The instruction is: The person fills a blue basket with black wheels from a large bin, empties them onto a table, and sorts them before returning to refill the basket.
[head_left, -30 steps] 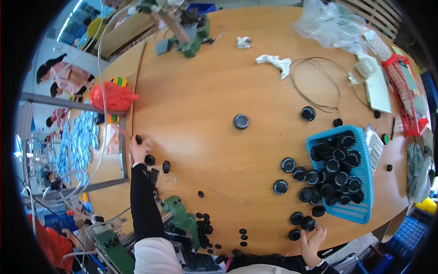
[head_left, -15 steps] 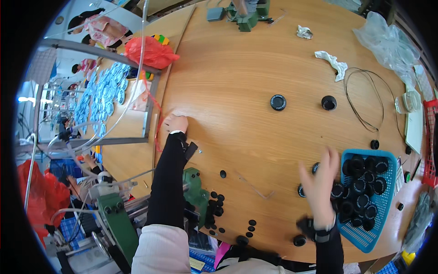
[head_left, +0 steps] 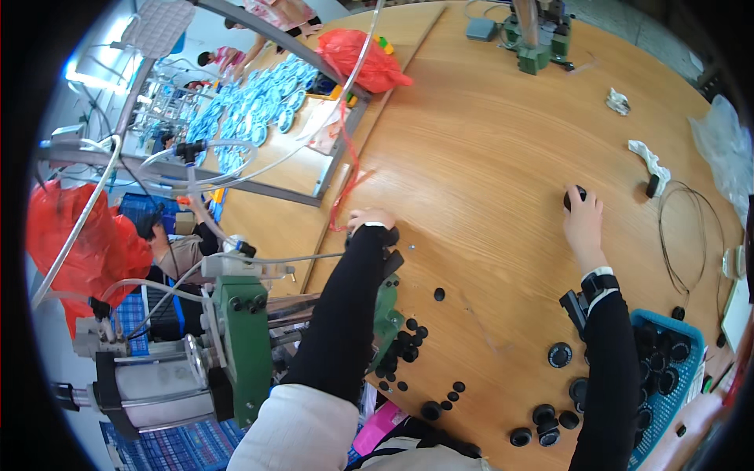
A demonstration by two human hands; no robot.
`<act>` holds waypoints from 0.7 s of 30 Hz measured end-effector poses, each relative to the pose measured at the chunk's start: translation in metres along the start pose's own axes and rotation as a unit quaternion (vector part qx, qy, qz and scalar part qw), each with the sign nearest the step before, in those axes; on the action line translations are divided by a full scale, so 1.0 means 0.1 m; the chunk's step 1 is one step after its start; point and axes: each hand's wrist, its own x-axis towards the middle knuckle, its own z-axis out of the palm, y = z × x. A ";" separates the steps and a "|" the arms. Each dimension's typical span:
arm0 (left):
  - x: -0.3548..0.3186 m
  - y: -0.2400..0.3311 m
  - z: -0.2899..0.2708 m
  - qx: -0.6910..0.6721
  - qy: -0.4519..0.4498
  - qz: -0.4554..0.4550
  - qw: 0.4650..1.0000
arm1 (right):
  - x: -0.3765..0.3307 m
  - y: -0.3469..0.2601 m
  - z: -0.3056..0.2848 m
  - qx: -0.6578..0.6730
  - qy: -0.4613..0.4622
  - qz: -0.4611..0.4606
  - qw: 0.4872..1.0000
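Note:
My right hand reaches out over the table's right half, its fingers wrapped round a black round cap. Beyond it to the right, another black cap is beside a crumpled white tissue. My left hand rests near the table's left side by a red strip, fingers curled in; what they may hold is hidden. Nearer me, several small black discs lie by the green machine part, and several larger black caps lie beside my right forearm.
A blue basket of black caps stands at the right, partly behind my right arm. A machine with a green bracket sits at the left. A thin wire loop lies at right. A red bag and a green tool stand are far off.
My right hand has moved from beside the basket out to the far black cap and closed on it. The view has shifted; my left hand stays near the same spot.

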 end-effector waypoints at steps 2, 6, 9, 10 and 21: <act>0.15 -0.03 0.02 0.105 -0.083 0.159 0.978 | 0.07 0.18 -0.05 -0.045 0.017 -0.008 0.999; -0.33 0.16 -0.25 0.107 -0.122 0.099 0.982 | 0.27 0.58 -0.34 -0.042 0.140 0.025 0.989; 0.01 -0.16 0.00 0.126 -0.074 0.113 0.983 | 0.54 0.88 -0.76 -0.059 0.208 0.035 0.976; 0.72 -0.60 0.44 0.087 -0.091 0.136 0.983 | 0.67 0.85 -0.78 -0.028 0.183 0.046 0.982; 0.96 -0.86 0.16 0.234 -0.146 0.323 0.905 | 1.00 1.01 -0.51 -0.023 0.036 0.026 0.999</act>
